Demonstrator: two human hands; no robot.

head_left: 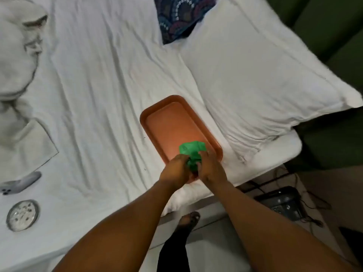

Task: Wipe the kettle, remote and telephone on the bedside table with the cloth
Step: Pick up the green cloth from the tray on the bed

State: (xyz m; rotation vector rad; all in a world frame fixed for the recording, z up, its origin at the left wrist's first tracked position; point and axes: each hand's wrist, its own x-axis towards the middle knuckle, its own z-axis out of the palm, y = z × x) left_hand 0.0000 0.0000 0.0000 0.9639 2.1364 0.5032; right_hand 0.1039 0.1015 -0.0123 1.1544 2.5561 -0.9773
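A green cloth (193,152) is bunched over the near end of an orange-brown tray (172,122) that lies on the white bed. My left hand (174,169) and my right hand (211,168) both grip the cloth from either side, pressing it at the tray's near rim. A dark telephone (282,203) with a cord sits low at the right, beside the bed. No kettle is in view. A light grey remote-like device (21,184) lies on the sheet at the far left.
A large white pillow (261,75) lies right of the tray, touching its side. A round metal dish (22,214) and folded white towels (17,55) lie at the left. A patterned dark cushion (180,14) sits at the top. My foot (189,220) stands by the bed edge.
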